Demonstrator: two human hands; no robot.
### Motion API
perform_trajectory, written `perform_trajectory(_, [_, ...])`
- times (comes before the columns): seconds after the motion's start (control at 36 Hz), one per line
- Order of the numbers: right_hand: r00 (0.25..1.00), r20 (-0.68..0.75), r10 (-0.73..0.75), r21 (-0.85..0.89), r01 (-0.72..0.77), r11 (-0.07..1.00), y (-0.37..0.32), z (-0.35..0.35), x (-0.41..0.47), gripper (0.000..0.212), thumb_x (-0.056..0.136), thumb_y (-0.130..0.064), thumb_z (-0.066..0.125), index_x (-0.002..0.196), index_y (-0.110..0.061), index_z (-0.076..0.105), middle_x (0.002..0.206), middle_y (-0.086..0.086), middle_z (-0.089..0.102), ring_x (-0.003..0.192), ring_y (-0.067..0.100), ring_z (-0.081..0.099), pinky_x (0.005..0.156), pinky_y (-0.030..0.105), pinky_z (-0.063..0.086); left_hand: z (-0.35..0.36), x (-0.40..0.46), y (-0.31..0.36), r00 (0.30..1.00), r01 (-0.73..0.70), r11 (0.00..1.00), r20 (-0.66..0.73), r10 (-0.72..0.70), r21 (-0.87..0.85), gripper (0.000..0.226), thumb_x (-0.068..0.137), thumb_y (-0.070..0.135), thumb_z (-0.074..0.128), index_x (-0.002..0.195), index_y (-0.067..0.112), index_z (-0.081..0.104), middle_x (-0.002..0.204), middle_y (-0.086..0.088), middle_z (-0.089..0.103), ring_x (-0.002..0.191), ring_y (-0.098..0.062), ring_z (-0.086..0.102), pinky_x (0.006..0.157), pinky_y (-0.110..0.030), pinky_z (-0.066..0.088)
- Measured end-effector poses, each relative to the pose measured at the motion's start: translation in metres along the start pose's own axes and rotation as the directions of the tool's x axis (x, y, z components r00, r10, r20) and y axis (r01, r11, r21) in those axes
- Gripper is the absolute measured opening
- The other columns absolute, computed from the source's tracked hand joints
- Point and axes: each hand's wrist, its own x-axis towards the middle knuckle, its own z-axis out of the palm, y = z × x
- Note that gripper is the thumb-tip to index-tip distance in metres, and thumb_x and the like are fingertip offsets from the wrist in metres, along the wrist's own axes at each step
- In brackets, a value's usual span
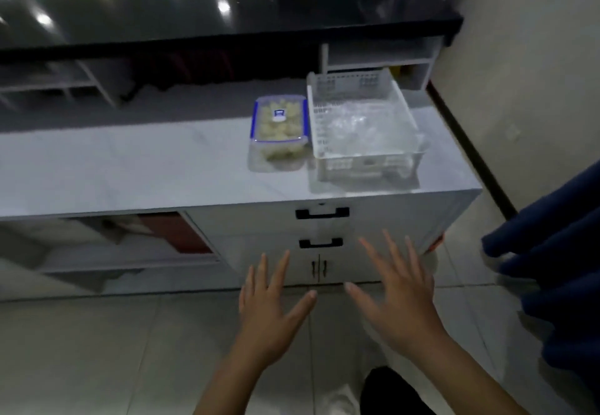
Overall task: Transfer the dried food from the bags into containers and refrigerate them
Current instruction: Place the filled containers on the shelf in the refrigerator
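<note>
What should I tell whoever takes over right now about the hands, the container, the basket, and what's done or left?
Left hand and right hand: both open, fingers spread, empty, held out in front of the cabinet drawers, touching nothing.
Lidded container with blue clips sits on the white counter, filled with pale dried food.
White basket stands just right of it, holding crumpled clear plastic bags.
Done: this container looks filled and closed.
Left: carry it to the fridge, which is not in view. Whether any bag still holds food cannot be told.
</note>
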Motion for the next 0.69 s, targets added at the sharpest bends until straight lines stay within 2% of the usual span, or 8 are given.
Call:
perform_trajectory(0.17, [0.982, -0.025, -0.186, -0.095, 0.183, 0.978, -0.056, -0.021, 0.084, 0.074, 0.088, -0.067, 0.050, 0.152, -0.051, 0.017, 0.167, -0.011, -0.001, 0.151, 0.018, -0.018, 0.119, 0.046, -0.003, -0.053, 0.064, -0.017, 0.994, 0.024, 0.998, -0.104, -0.030, -0.061, 0.086, 0.070, 0.089, 0.031, 0.145, 0.064, -0.003, 0.169, 0.005, -0.007, 0.154, -0.015, -0.011, 0.125, -0.045, 0.002])
perform_trajectory(0.28, [0.942, -0.036, -0.335, -0.154, 0.326, 0.933, -0.092, -0.036, 0.158, 0.071, 0.089, -0.064, 0.051, 0.153, -0.043, 0.027, 0.168, -0.003, 0.006, 0.153, 0.020, -0.012, 0.121, 0.047, -0.003, -0.101, 0.124, -0.013, 0.990, 0.007, 0.990, -0.140, -0.026, -0.141, 0.088, 0.075, 0.082, 0.047, 0.151, 0.059, 0.009, 0.168, 0.012, -0.005, 0.154, -0.009, -0.007, 0.124, -0.045, 0.010])
perform_trajectory(0.36, [0.921, -0.046, -0.387, -0.210, 0.370, 0.905, -0.115, -0.047, 0.214, 0.074, 0.085, -0.072, 0.037, 0.152, -0.045, 0.024, 0.168, -0.003, 0.008, 0.153, 0.022, -0.011, 0.121, 0.052, -0.005, -0.141, 0.184, -0.001, 0.978, 0.003, 0.961, -0.199, -0.061, -0.278, 0.079, 0.085, 0.065, 0.062, 0.151, 0.055, 0.019, 0.166, 0.017, 0.009, 0.152, -0.007, 0.010, 0.116, -0.037, 0.023])
perform_trajectory(0.42, [0.923, 0.010, -0.384, -0.257, 0.374, 0.891, -0.126, -0.053, 0.254, 0.075, 0.085, -0.073, 0.034, 0.152, -0.046, 0.019, 0.168, -0.004, 0.003, 0.152, 0.021, -0.016, 0.119, 0.056, -0.010, -0.166, 0.232, 0.014, 0.967, 0.004, 0.908, -0.229, -0.110, -0.418, 0.071, 0.088, 0.058, 0.065, 0.149, 0.052, 0.030, 0.162, 0.017, 0.024, 0.147, -0.008, 0.026, 0.104, -0.032, 0.035])
perform_trajectory(0.47, [0.925, 0.123, -0.361, -0.311, 0.381, 0.871, -0.135, -0.056, 0.291, 0.074, 0.087, -0.071, 0.038, 0.153, -0.045, 0.015, 0.168, -0.004, -0.003, 0.152, 0.022, -0.018, 0.117, 0.060, -0.012, -0.181, 0.277, 0.027, 0.964, 0.053, 0.849, -0.193, -0.180, -0.525, 0.066, 0.090, 0.050, 0.067, 0.148, 0.047, 0.036, 0.159, 0.011, 0.033, 0.142, -0.013, 0.035, 0.095, -0.032, 0.038])
perform_trajectory(0.56, [0.913, 0.278, -0.299, -0.357, 0.387, 0.850, -0.142, -0.051, 0.335, 0.079, 0.088, -0.067, 0.042, 0.155, -0.043, 0.008, 0.168, -0.001, -0.006, 0.153, 0.026, -0.011, 0.116, 0.063, -0.012, -0.187, 0.337, 0.031, 0.964, 0.190, 0.819, -0.053, -0.259, -0.542, 0.072, 0.090, 0.041, 0.071, 0.152, 0.037, 0.034, 0.160, 0.000, 0.034, 0.139, -0.022, 0.042, 0.093, -0.034, 0.042])
perform_trajectory(0.64, [0.895, 0.332, -0.297, -0.372, 0.413, 0.831, -0.140, -0.042, 0.368, 0.083, 0.087, -0.067, 0.043, 0.156, -0.041, 0.004, 0.168, -0.001, -0.003, 0.154, 0.028, -0.005, 0.116, 0.065, -0.010, -0.187, 0.386, 0.024, 0.940, 0.314, 0.781, 0.060, -0.336, -0.540, 0.080, 0.088, 0.034, 0.076, 0.155, 0.032, 0.031, 0.158, -0.007, 0.036, 0.133, -0.028, 0.049, 0.096, -0.043, 0.050])
perform_trajectory(0.69, [0.893, 0.347, -0.286, -0.382, 0.413, 0.827, -0.136, -0.038, 0.385, 0.085, 0.085, -0.072, 0.041, 0.155, -0.041, 0.002, 0.168, -0.002, 0.000, 0.154, 0.027, -0.002, 0.116, 0.064, -0.011, -0.185, 0.409, 0.017, 0.931, 0.351, 0.752, 0.124, -0.343, -0.558, 0.080, 0.088, 0.026, 0.077, 0.154, 0.029, 0.032, 0.148, -0.008, 0.048, 0.118, -0.026, 0.060, 0.084, -0.043, 0.057])
